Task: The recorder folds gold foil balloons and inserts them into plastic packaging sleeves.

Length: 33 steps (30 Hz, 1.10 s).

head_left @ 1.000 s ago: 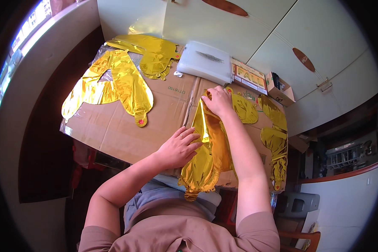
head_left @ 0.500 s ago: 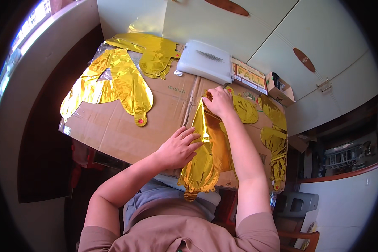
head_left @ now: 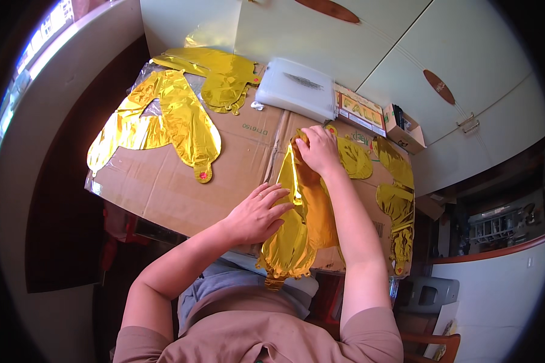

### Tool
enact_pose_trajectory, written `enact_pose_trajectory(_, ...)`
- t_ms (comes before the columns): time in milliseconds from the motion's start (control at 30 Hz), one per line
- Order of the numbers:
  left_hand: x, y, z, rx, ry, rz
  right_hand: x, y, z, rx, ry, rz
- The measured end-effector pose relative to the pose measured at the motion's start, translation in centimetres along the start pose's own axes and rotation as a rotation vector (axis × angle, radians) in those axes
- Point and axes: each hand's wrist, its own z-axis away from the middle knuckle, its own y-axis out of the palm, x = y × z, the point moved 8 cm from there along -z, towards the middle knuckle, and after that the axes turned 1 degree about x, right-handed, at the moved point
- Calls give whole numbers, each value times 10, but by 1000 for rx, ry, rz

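Observation:
In front of me a shiny gold foil balloon (head_left: 287, 251), flat and partly folded over, lies lengthwise on the cardboard. My right hand (head_left: 318, 148) pinches its far end between thumb and fingers. Spread across its left edge, about halfway along, are the fingers of my left hand (head_left: 259, 213), which rests there without gripping. The balloon's duller orange-gold fold hangs on the right side, under my right forearm. Its near end has a crinkled edge and a small tab reaching past the cardboard.
Flat cardboard (head_left: 236, 157) covers the table. A larger gold balloon (head_left: 191, 121) with a triangular hole lies left, another (head_left: 224, 69) behind it. More gold foil (head_left: 396, 206) lies right. A translucent plastic case (head_left: 293, 91), printed box (head_left: 358, 110) and small open box (head_left: 404, 128) line the back.
My right hand has shifted slightly right, still holding the balloon's far end. The orange-gold fold has swung outward to the right and looks smoother. My left hand has barely moved.

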Motion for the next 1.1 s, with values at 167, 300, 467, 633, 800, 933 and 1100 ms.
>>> enact_pose_trajectory(167,1,0,1,-5,8,-1,19,-6,21,-75,-192,10)
enact_pose_trajectory(300,-1,3,-1,7,23,-25,14,1,23,-62,-154,-23)
enact_pose_trajectory(467,-3,1,0,2,21,-42,15,1,23,-34,-128,-21)
enact_pose_trajectory(633,-3,2,-1,0,27,-53,14,3,23,-6,-108,-18)
enact_pose_trajectory(800,-3,2,-1,4,29,-58,15,1,23,-13,-110,-24)
enact_pose_trajectory(933,-3,2,-1,8,25,-62,14,2,21,4,-97,-34)
enact_pose_trajectory(1100,-3,2,-1,12,20,-62,15,0,20,3,-98,-55)
